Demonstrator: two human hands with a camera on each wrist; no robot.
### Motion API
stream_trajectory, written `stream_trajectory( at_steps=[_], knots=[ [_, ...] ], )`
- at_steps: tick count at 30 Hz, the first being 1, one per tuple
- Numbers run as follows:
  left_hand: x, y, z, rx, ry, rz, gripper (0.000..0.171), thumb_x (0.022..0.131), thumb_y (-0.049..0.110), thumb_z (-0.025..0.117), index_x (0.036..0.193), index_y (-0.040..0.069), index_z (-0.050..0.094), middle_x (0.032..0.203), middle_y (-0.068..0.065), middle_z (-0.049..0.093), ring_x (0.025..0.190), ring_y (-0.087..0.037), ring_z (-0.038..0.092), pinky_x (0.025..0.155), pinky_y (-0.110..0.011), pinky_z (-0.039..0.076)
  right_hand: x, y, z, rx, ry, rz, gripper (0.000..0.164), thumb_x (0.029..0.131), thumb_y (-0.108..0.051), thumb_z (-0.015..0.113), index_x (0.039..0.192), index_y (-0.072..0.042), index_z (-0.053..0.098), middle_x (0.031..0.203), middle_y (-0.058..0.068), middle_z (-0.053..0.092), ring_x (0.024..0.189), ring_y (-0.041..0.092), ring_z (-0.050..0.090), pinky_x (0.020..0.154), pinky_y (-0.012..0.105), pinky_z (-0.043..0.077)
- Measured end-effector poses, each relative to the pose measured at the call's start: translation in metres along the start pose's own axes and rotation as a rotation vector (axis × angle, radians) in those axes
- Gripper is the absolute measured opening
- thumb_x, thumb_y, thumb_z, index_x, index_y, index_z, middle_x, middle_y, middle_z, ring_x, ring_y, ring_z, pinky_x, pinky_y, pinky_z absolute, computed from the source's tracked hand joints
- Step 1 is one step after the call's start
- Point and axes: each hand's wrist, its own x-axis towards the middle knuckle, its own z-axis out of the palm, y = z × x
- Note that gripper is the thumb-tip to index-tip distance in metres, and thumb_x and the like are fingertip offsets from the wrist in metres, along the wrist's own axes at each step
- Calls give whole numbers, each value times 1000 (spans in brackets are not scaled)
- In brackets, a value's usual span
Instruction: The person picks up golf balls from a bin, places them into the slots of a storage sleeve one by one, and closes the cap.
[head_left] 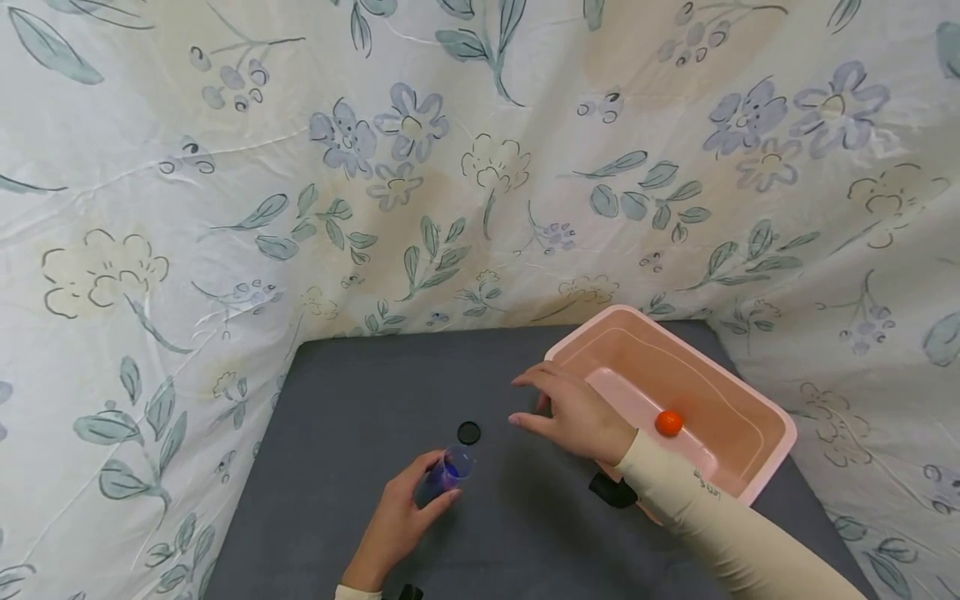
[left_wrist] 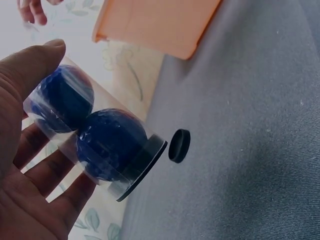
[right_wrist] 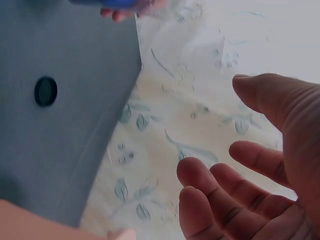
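Note:
My left hand (head_left: pixel 397 518) grips a clear plastic tube (head_left: pixel 459 460), fingers on one side and thumb on the other. Inside the tube, two dark blue balls (left_wrist: pixel 112 142) sit end to end in the left wrist view. A black cap (left_wrist: pixel 145 172) closes the tube's lower end; its upper end appears uncapped. On the table just beyond the tube lies a loose black lid (head_left: pixel 468 432). My right hand (head_left: pixel 577 410) hovers near the bin's left side, thumb and fingers apart, holding nothing. An orange ball (head_left: pixel 669 422) rests inside the pink bin (head_left: pixel 697 375).
The bin stands at the right of the dark grey table (head_left: pixel 360 400), with my right forearm reaching across its near side. Floral fabric (head_left: pixel 420 208) hangs behind the table and on both sides.

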Motion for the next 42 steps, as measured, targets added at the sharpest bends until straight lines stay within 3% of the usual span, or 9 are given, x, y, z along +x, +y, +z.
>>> stream_trajectory(
  at_steps=[5,11,16,23,29,36,42],
  knots=[
    [0,0,0,-3,-3,-2,47,89,36,83,130,36,61,131,15,68,119,-8,67,102,-41,58,-1,12,-15,22,56,9,52,90,-37,82,134,-15,65,93,-2,66,73,8,58,61,23,52],
    [1,-1,0,-4,5,9,48,88,33,84,130,36,62,130,15,68,119,-9,67,101,-43,58,-4,27,-29,-5,123,-45,51,90,-32,83,133,-11,66,93,-2,67,73,6,57,63,24,51],
    [2,-1,2,11,1,6,48,88,35,84,130,35,62,130,15,68,119,-9,67,102,-41,58,-5,43,-43,-33,137,3,49,92,-32,81,134,-12,65,88,-4,64,70,10,57,61,26,50],
    [3,1,2,1,-8,-9,48,89,39,82,131,33,61,131,12,69,119,-13,68,101,-44,58,-6,74,-56,3,137,139,55,94,-30,79,139,-6,61,105,7,67,73,17,58,59,28,50],
    [3,2,3,3,-17,-11,48,89,40,81,132,32,61,132,10,68,121,-14,68,102,-45,57,-7,103,-58,19,90,214,57,96,-32,76,144,-6,57,118,13,68,75,21,57,58,31,49],
    [5,2,5,-7,-12,-6,47,89,38,82,131,33,62,132,11,69,120,-13,68,102,-45,57,-11,127,-59,-18,62,284,67,98,-46,70,146,-2,55,146,22,59,96,28,66,79,44,60],
    [5,3,6,4,-14,-12,48,89,40,81,132,32,61,132,11,69,120,-12,68,102,-45,57,-12,146,-57,-31,28,365,69,98,-46,71,146,0,54,150,26,54,102,34,66,88,51,60]
  ],
)
